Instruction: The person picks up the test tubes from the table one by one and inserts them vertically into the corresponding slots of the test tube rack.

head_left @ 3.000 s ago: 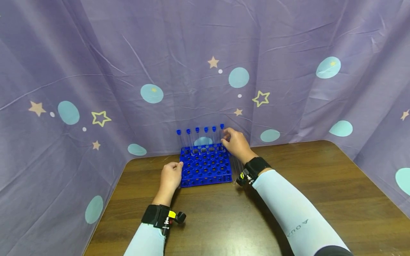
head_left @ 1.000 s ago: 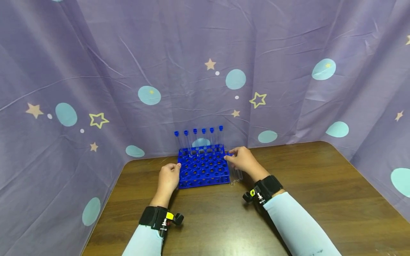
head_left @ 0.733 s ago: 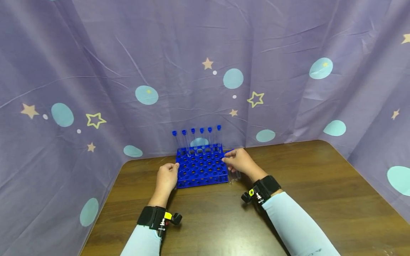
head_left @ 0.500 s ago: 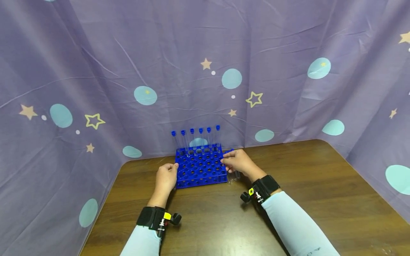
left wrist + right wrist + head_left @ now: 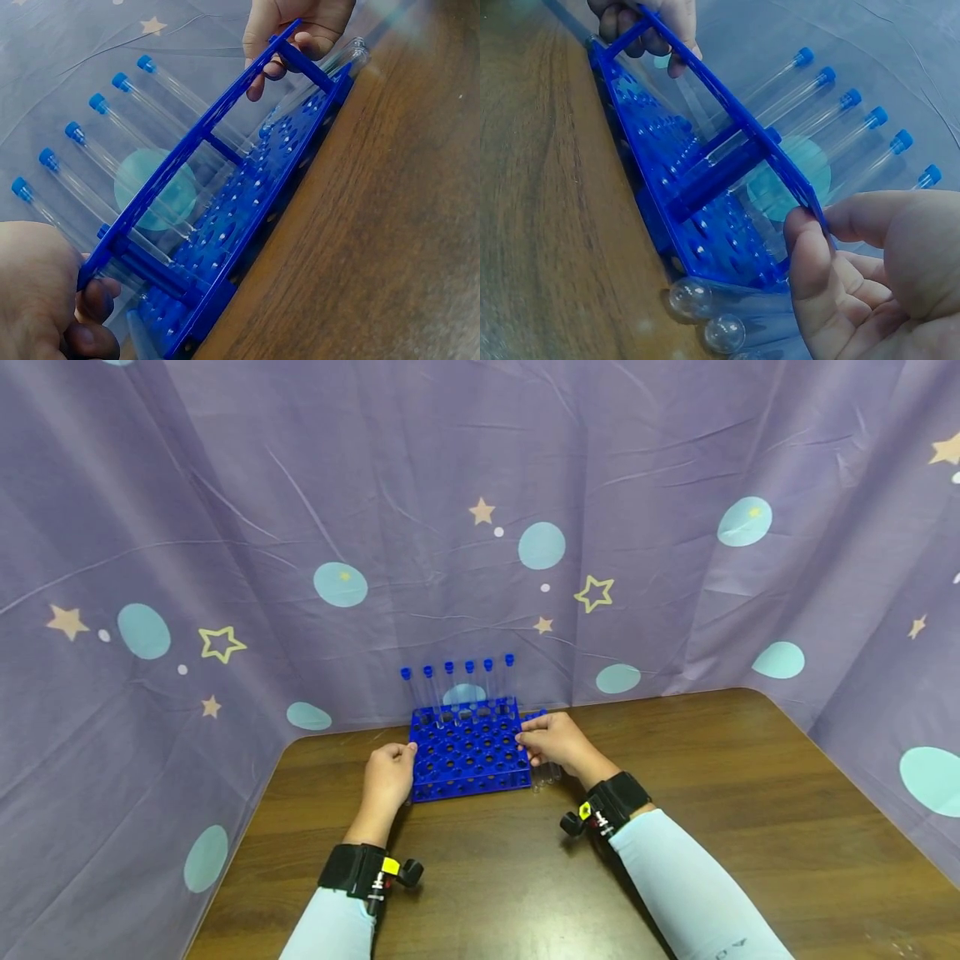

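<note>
A blue test tube rack (image 5: 468,752) stands on the table close to the curtain. Several clear test tubes (image 5: 855,142) with blue caps stand upright in its back row. My left hand (image 5: 389,774) grips the left edge of the rack's top plate, thumb above and fingers curled beneath, as the left wrist view shows. On the opposite edge, my right hand (image 5: 560,743) pinches the same plate (image 5: 739,112) between thumb and fingers. Loose tubes (image 5: 724,334) lie on the table beside the rack's right side, partly hidden under the right hand.
The brown wooden table (image 5: 480,877) extends in front of the rack and to both sides. A purple curtain (image 5: 420,485) with stars and dots hangs right behind the table's back edge. Something clear and tube-like (image 5: 141,334) lies by the rack's left side.
My right hand has come down from the rightmost capped tube to the rack's right edge and taken hold there. The left hand has kept its grip. The whole view has shifted slightly.
</note>
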`<state>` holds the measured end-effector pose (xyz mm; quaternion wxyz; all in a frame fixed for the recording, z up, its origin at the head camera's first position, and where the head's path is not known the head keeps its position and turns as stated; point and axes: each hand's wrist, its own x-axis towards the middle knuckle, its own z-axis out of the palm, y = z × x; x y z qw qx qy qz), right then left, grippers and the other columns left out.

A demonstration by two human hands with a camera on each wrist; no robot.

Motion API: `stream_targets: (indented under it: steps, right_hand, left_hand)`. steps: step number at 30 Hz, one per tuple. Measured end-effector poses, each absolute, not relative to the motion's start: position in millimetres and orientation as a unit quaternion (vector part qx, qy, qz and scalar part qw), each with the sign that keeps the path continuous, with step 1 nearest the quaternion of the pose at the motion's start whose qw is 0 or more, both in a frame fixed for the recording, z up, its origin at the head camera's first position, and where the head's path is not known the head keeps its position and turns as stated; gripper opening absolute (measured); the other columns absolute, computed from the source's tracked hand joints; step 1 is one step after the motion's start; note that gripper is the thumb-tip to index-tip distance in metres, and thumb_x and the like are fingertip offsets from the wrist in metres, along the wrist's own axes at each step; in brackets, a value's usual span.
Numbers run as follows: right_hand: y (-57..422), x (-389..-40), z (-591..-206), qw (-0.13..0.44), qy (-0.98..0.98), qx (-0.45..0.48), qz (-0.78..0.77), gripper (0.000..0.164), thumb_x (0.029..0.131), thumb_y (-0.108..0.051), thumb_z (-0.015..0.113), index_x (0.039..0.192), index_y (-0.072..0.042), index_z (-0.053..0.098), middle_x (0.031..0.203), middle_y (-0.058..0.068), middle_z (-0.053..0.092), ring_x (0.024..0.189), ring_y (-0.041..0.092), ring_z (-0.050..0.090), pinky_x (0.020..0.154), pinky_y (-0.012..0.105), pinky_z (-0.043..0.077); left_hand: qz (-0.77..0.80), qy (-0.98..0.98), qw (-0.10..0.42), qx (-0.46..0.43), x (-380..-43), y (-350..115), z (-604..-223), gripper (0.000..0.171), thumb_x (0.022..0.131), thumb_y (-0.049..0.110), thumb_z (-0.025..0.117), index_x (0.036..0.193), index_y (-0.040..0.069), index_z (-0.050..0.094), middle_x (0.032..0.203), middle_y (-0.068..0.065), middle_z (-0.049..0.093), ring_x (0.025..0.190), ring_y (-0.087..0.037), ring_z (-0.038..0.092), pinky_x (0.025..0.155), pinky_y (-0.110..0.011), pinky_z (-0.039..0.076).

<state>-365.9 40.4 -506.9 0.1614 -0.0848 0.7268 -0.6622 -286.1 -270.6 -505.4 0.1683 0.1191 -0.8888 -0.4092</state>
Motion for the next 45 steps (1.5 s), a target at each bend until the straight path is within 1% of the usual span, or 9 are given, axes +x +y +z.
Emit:
stream_targets:
  steps: [5, 12, 17, 20, 24, 26, 33, 39, 45]
  right_hand:
    - [40.8, -366.2, -504.8, 0.159, 0.733, -0.079, -0.657, 0.036, 0.097, -0.006, 0.076, 0.129, 0.01, 0.069, 0.09, 0.017, 0.079, 0.058, 0.012, 0.066, 0.053, 0.026, 0.059]
    - [41.8, -368.0, -503.5, 0.167, 0.737, -0.082, -0.65, 0.036, 0.098, -0.007, 0.075, 0.13, 0.009, 0.07, 0.09, 0.015, 0.079, 0.058, 0.013, 0.067, 0.054, 0.027, 0.06]
    - [42.8, -368.0, -504.4, 0.163, 0.742, -0.079, -0.645, 0.036, 0.099, -0.007, 0.075, 0.13, 0.01, 0.07, 0.09, 0.015, 0.079, 0.058, 0.013, 0.067, 0.053, 0.027, 0.06]
    - [42.2, -368.1, -505.8, 0.159, 0.744, -0.083, -0.643, 0.036, 0.099, -0.008, 0.075, 0.13, 0.011, 0.069, 0.09, 0.015, 0.079, 0.057, 0.012, 0.067, 0.053, 0.027, 0.06]
    - [41.1, -367.7, -507.4, 0.158, 0.744, -0.086, -0.643, 0.035, 0.099, -0.007, 0.075, 0.129, 0.01, 0.069, 0.09, 0.016, 0.079, 0.057, 0.012, 0.067, 0.054, 0.027, 0.06]
    - [40.4, -367.0, -507.5, 0.157, 0.744, -0.086, -0.644, 0.034, 0.098, -0.007, 0.075, 0.127, 0.01, 0.07, 0.091, 0.018, 0.08, 0.057, 0.013, 0.067, 0.054, 0.027, 0.06]
    - [38.4, -366.7, -509.6, 0.16, 0.74, -0.085, -0.648, 0.033, 0.099, -0.006, 0.075, 0.127, 0.011, 0.07, 0.091, 0.017, 0.079, 0.057, 0.012, 0.066, 0.052, 0.026, 0.059]
    - [39.1, -365.8, -506.7, 0.161, 0.746, -0.082, -0.641, 0.033, 0.099, -0.007, 0.075, 0.128, 0.009, 0.071, 0.092, 0.015, 0.08, 0.058, 0.013, 0.067, 0.053, 0.026, 0.06]
    - [42.7, -366.1, -505.2, 0.16, 0.749, -0.083, -0.638, 0.035, 0.099, -0.008, 0.075, 0.129, 0.008, 0.07, 0.091, 0.015, 0.08, 0.059, 0.013, 0.068, 0.053, 0.026, 0.06]
  left_hand:
    - [-0.413, -0.889, 0.161, 0.117, -287.9, -271.5, -504.3, 0.035, 0.108, 0.028, 0.063, 0.101, -0.002, 0.08, 0.095, -0.017, 0.078, 0.092, -0.037, 0.07, 0.086, -0.055, 0.057]
    - [-0.407, -0.894, 0.137, 0.124, -287.6, -275.1, -500.8, 0.035, 0.109, 0.031, 0.062, 0.11, 0.0, 0.077, 0.097, -0.017, 0.073, 0.089, -0.034, 0.067, 0.08, -0.05, 0.055]
    - [-0.406, -0.894, 0.138, 0.126, -287.1, -279.9, -495.6, 0.03, 0.108, 0.031, 0.064, 0.113, 0.003, 0.074, 0.097, -0.014, 0.068, 0.087, -0.032, 0.063, 0.075, -0.045, 0.052]
    - [-0.395, -0.898, 0.139, 0.136, -286.8, -286.2, -492.2, 0.031, 0.108, 0.031, 0.062, 0.114, 0.003, 0.074, 0.098, -0.014, 0.068, 0.088, -0.032, 0.064, 0.075, -0.045, 0.051]
    - [-0.369, -0.907, 0.141, 0.146, -288.9, -295.4, -487.7, 0.03, 0.106, 0.029, 0.061, 0.114, 0.004, 0.075, 0.105, -0.018, 0.072, 0.096, -0.036, 0.067, 0.081, -0.05, 0.053]
    - [-0.354, -0.915, 0.13, 0.141, -291.2, -299.1, -486.0, 0.03, 0.105, 0.028, 0.06, 0.115, 0.003, 0.074, 0.11, -0.02, 0.074, 0.1, -0.039, 0.068, 0.085, -0.054, 0.054]
    - [-0.298, -0.946, 0.051, 0.117, -297.4, -303.8, -488.6, 0.034, 0.104, 0.027, 0.06, 0.125, 0.003, 0.071, 0.125, -0.023, 0.074, 0.115, -0.045, 0.068, 0.094, -0.061, 0.055]
    - [-0.278, -0.954, 0.025, 0.107, -299.5, -301.8, -492.4, 0.034, 0.104, 0.024, 0.056, 0.125, 0.001, 0.071, 0.127, -0.025, 0.073, 0.116, -0.046, 0.068, 0.095, -0.062, 0.055]
    - [-0.277, -0.955, 0.026, 0.099, -301.2, -297.8, -494.0, 0.031, 0.103, 0.02, 0.057, 0.12, -0.001, 0.073, 0.125, -0.026, 0.074, 0.115, -0.046, 0.069, 0.097, -0.062, 0.055]
